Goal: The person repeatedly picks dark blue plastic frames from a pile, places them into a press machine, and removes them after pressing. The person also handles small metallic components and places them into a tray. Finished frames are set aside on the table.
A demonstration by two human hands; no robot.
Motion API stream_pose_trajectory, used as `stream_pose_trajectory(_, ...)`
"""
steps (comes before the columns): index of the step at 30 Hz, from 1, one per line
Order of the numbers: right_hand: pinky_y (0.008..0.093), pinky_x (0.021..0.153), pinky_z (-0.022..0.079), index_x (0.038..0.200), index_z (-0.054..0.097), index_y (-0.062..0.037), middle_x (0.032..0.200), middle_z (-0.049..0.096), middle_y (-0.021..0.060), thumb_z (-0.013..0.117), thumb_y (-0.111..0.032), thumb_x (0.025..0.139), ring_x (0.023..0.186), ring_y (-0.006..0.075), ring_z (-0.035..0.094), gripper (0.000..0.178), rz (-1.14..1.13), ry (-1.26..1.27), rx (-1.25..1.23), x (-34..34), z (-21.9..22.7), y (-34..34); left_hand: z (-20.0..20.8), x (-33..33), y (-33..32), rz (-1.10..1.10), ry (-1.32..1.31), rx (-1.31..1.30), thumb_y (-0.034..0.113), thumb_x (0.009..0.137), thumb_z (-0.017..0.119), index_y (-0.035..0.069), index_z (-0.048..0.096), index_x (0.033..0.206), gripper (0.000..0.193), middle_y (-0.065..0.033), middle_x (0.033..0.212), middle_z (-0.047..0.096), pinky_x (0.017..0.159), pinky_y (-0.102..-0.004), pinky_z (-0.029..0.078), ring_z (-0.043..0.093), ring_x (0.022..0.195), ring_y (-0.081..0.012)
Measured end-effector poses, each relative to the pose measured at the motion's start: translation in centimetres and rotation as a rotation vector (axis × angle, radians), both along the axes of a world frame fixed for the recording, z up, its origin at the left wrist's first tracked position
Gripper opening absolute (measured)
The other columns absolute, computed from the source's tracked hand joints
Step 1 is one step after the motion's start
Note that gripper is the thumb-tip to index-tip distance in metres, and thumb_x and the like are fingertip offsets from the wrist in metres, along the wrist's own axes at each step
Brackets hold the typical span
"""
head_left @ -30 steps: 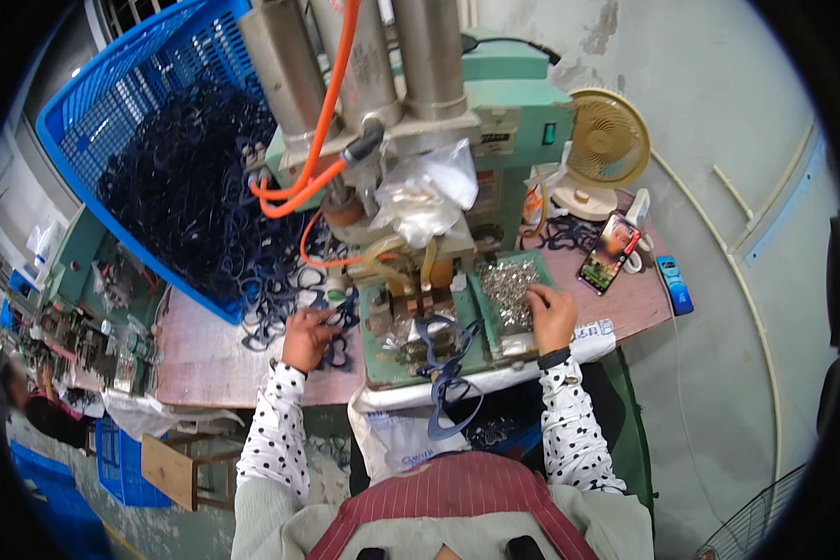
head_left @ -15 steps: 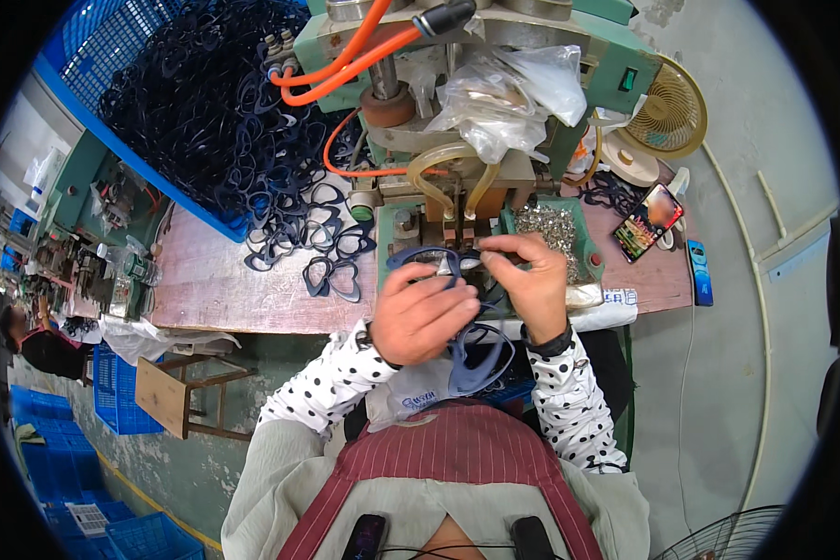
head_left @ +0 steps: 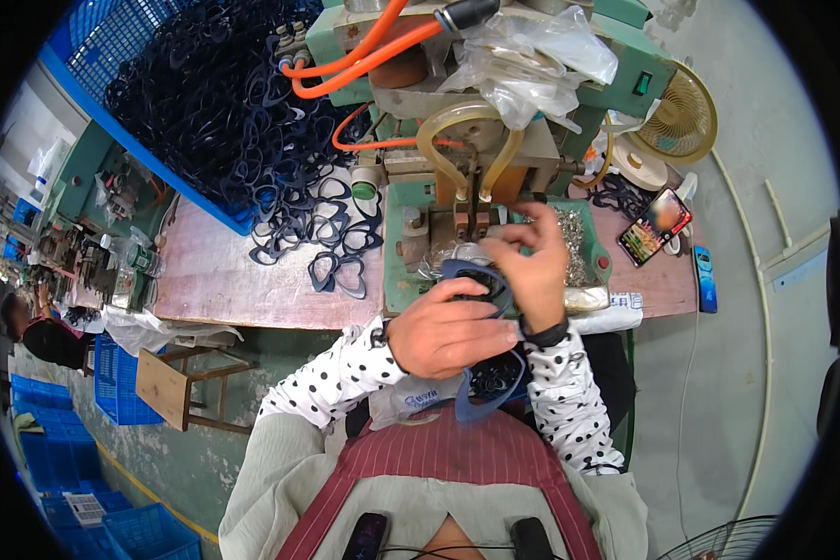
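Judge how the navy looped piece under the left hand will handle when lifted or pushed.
The navy looped piece is probably bendy, since its narrow bands curve freely below the left hand. It looks light for its size, being mostly open loop. It may snag on others: similar pieces lie jumbled in the blue basket.

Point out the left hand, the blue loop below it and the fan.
Left hand (head_left: 446, 336), head view: back of the hand.
Blue loop (head_left: 477, 409), head view: its lower band.
Fan (head_left: 679, 114), head view: the grille.
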State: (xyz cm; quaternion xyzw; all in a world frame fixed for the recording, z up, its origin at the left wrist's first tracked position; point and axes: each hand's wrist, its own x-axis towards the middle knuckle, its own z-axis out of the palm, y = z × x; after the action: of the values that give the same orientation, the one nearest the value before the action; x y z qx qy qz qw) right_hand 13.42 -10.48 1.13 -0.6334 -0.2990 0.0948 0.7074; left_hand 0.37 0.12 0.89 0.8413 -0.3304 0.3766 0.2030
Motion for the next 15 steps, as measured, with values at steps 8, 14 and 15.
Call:
stream_pose_trajectory(8, 0.0373, 0.072, 0.049, 0.103, 0.065, -0.0079, 0.082, 0.069, 0.0098, 0.074, -0.012, 0.075, 0.080, 0.0278, 0.065, 0.030, -0.478, -0.301, -0.577, 10.2, -10.4, -7.1, -1.9, 1.7, 1.2, -0.115, 0.076, -0.030, 0.007, 0.075, 0.063, -0.004, 0.059, 0.119, 0.046, -0.0141, 0.119, 0.064, 0.089, -0.0457, 0.048, 0.061, 0.092, -0.0286)
stream_pose_trajectory(14, 0.0452, 0.094, 0.037, 0.092, 0.070, -0.0099, 0.111, 0.065, 0.0092, 0.076, -0.017, 0.072, 0.108, 0.0305, 0.053, 0.022, -0.393, -0.761, -0.729, 9.4, -11.1, -7.6, -1.7, 1.5, 1.0, -0.096, 0.070, -0.042, 0.008, 0.074, 0.063, -0.006, 0.061, 0.114, 0.043, -0.0145, 0.114, 0.065, 0.086, -0.0454, 0.049, 0.060, 0.088, -0.0280)
stream_pose_trajectory(15, 0.0465, 0.096, 0.035, 0.090, 0.071, -0.0103, 0.114, 0.064, 0.0088, 0.076, -0.018, 0.072, 0.111, 0.0307, 0.051, 0.020, -0.390, -0.708, -0.743, 9.6, -11.0, -8.0, -1.6, 1.9, 0.8, -0.113, 0.060, -0.043, 0.008, 0.074, 0.063, -0.006, 0.061, 0.114, 0.043, -0.0146, 0.114, 0.065, 0.086, -0.0454, 0.049, 0.060, 0.087, -0.0280)
